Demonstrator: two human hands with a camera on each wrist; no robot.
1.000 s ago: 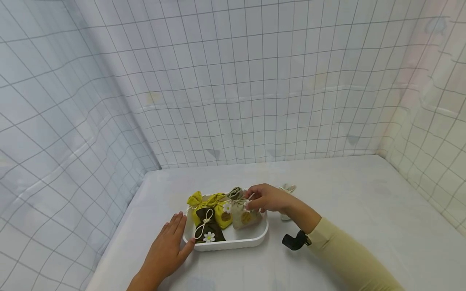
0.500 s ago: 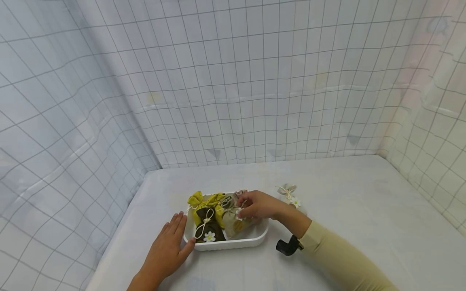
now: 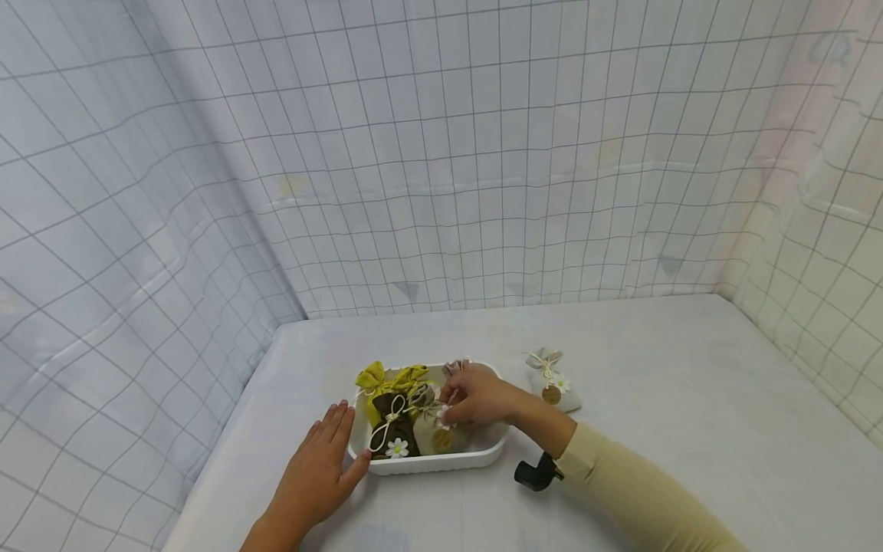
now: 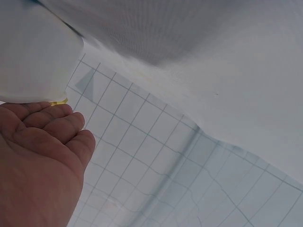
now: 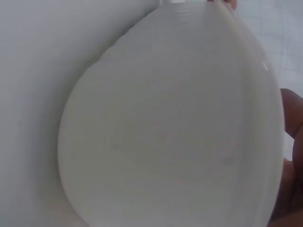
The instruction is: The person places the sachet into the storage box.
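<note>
In the head view my right hand [image 3: 479,397] pinches a grey-beige drawstring pouch [image 3: 428,435] with a daisy and a round label. The pouch stands inside a white oval tray [image 3: 455,463], leaning beside a dark brown pouch [image 3: 408,435]. Behind these are a yellow pouch [image 3: 370,376] and a second yellow pouch [image 3: 411,375]. A pinkish pouch [image 3: 454,367] shows partly behind my right hand. My left hand [image 3: 313,471] lies with straight fingers along the tray's left end. In the right wrist view the tray wall [image 5: 165,127] hides most of the right hand.
On the table [image 3: 662,429], right of the tray, lies a pale grey pouch [image 3: 567,400] with a daisy and label. A black wrist device [image 3: 538,473] hangs below my right sleeve [image 3: 635,491]. Grid-patterned white curtains [image 3: 455,192] surround the table.
My right hand has carried the grey-beige pouch left and towards me, up against the brown pouch. The pinkish pouch and the pale grey one have come more into sight. My left hand stays put.
</note>
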